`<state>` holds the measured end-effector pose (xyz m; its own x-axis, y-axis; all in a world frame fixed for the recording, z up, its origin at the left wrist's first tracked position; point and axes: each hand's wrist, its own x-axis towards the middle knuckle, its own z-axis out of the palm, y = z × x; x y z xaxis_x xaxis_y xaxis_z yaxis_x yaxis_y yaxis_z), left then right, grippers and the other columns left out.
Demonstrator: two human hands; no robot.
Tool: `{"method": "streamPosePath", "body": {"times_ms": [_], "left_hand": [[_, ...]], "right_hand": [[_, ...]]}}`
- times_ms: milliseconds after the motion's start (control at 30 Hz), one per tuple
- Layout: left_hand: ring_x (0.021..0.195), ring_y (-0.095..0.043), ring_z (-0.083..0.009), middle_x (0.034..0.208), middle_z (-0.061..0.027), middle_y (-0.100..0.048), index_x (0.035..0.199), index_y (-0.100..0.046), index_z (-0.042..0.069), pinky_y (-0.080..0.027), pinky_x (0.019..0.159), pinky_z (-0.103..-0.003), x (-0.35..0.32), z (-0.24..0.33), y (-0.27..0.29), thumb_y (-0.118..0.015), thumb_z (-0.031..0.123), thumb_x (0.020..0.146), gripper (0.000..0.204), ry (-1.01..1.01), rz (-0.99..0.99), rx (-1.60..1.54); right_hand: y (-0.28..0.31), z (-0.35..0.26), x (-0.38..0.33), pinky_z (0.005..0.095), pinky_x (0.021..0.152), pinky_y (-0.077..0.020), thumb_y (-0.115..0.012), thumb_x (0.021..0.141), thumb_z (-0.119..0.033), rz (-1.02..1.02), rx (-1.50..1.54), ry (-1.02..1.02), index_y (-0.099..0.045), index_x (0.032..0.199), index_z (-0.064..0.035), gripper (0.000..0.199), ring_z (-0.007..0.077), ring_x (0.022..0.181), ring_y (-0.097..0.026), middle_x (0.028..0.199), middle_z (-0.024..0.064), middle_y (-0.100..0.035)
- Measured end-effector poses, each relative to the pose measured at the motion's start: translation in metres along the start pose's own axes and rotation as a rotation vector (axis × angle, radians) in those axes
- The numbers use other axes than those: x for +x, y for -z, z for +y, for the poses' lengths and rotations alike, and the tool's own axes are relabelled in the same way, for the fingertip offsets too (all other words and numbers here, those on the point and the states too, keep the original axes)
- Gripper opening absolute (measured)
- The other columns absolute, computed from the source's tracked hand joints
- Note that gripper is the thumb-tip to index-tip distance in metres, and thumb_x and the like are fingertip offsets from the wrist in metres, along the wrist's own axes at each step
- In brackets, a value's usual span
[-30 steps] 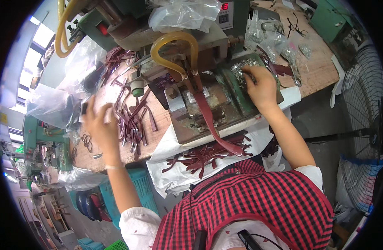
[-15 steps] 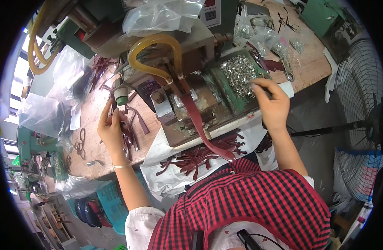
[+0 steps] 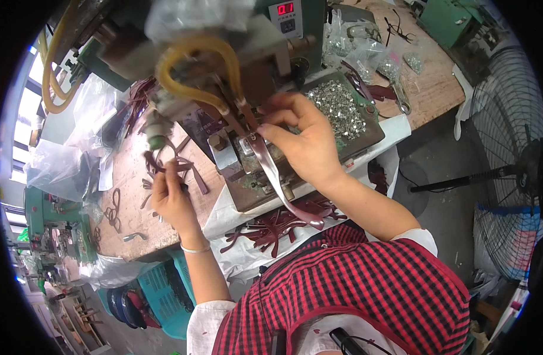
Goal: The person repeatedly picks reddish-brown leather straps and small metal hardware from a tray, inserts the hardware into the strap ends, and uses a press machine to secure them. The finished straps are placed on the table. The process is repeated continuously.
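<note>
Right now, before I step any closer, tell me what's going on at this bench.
A person in a checked apron is working at a bench machine. Their left grip holds a slim dark piece above the bench. Their right grip is at the upper end of a long dark red piece set at the machine; whether it touches is hard to tell. Small shiny metal parts lie heaped to the right.

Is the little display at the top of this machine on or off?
On: the display on its pale panel shows glowing red digits.
</note>
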<state>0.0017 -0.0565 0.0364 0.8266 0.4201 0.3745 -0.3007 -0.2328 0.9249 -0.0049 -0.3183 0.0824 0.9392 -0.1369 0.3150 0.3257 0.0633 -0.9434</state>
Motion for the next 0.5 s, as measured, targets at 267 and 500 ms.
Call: {"method": "streamPosePath", "body": {"times_ms": [267, 500], "left_hand": [[0.082, -0.07, -0.0226, 0.098, -0.0201, -0.073, 0.1, -0.068, -0.01, -0.061, 0.076, -0.036, -0.025, 0.069, -0.023, -0.06, 0.0, 0.101, 0.014, -0.704, -0.136, 0.091], [0.066, -0.066, -0.0172, 0.096, -0.0103, -0.076, 0.096, -0.075, 0.007, -0.049, 0.053, -0.027, -0.048, 0.083, -0.071, -0.086, 0.008, 0.077, 0.021, -1.15, -0.437, 0.307]], "right_hand": [[-0.01, -0.037, -0.017, 0.0283, 0.093, -0.0501, -0.064, 0.094, -0.002, -0.049, 0.093, -0.066, -0.051, 0.134, 0.0049, 0.042, 0.0127, 0.102, -0.065, 0.108, 0.0089, -0.07], [0.069, 0.023, 0.008, 0.0485, 0.107, -0.0451, -0.071, 0.083, -0.013, 0.069, -0.992, 0.266, -0.074, 0.108, -0.0074, 0.026, 0.0412, 0.129, -0.055, 0.126, 0.0218, -0.066]]}}
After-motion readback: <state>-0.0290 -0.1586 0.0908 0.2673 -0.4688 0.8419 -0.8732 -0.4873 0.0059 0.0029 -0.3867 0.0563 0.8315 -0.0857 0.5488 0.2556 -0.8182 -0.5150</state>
